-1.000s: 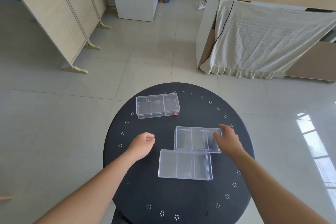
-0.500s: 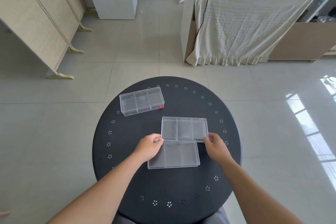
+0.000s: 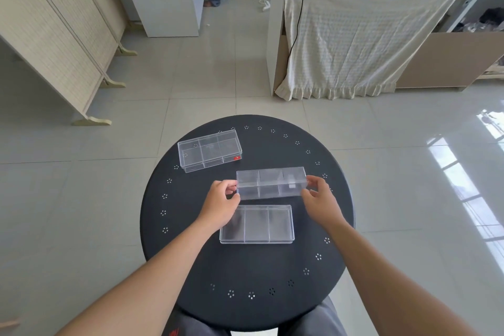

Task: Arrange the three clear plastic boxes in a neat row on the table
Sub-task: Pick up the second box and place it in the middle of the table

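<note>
- Presently, item one: round black metal table (image 3: 245,267) with small punched flower holes ringing its rim; it carries all three boxes.
- Item two: clear rectangular plastic box with three compartments, the middle box (image 3: 271,182), at the table's centre. It is tilted, its near long edge raised; whether its far edge touches the table cannot be told.
- Left hand (image 3: 221,203): thumb and fingertips pinch the left short end of the middle box.
- Right hand (image 3: 320,198): thumb and fingers pinch the right short end of the same box, the other fingers curled.
- Item three: clear three-compartment near box (image 3: 257,224), lying flat just near of the held one and apart from it; the left wrist overlaps its left far corner.
- Item four: clear three-compartment far box (image 3: 209,150) with a small red label (image 3: 237,157) at its right near corner, at far left, turned at a slant and well apart from the other two.
- Handling, by judgement: the boxes look light, stiff and smooth-walled, likely to slide on the tabletop and to slip from a loose pinch. The short ends, taken with both hands, offer the surest hold for squaring one against another.
- Obscured: transparency blurs lids and dividers against the dark top; whether any box has a lid, or is empty, cannot be settled. The label's print is too small to read.
</note>
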The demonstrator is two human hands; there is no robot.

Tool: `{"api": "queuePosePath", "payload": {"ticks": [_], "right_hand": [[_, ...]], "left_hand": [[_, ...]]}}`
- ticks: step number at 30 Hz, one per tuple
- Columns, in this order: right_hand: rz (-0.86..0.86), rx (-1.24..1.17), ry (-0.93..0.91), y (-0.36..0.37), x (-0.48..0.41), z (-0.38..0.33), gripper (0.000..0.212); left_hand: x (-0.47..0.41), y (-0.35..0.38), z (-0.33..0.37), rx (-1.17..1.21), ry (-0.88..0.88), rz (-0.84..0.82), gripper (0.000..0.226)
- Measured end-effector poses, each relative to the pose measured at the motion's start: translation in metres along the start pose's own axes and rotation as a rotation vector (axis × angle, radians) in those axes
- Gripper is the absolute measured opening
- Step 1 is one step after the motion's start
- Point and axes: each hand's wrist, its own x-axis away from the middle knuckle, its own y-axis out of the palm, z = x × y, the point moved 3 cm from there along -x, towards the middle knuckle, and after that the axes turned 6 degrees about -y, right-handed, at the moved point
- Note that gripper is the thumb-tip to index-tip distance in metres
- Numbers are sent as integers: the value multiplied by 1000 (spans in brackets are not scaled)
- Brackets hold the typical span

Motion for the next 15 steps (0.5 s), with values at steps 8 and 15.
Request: {"api": "queuePosePath", "payload": {"ticks": [8,15], "right_hand": [[-23,4,-21,-2,6,-11,39],[-74,2,-20,7,-2,-6,57]], "left_hand": [[12,-2,9,181,-113,-85,45],[11,0,14,198,-159,-169,68]]}}
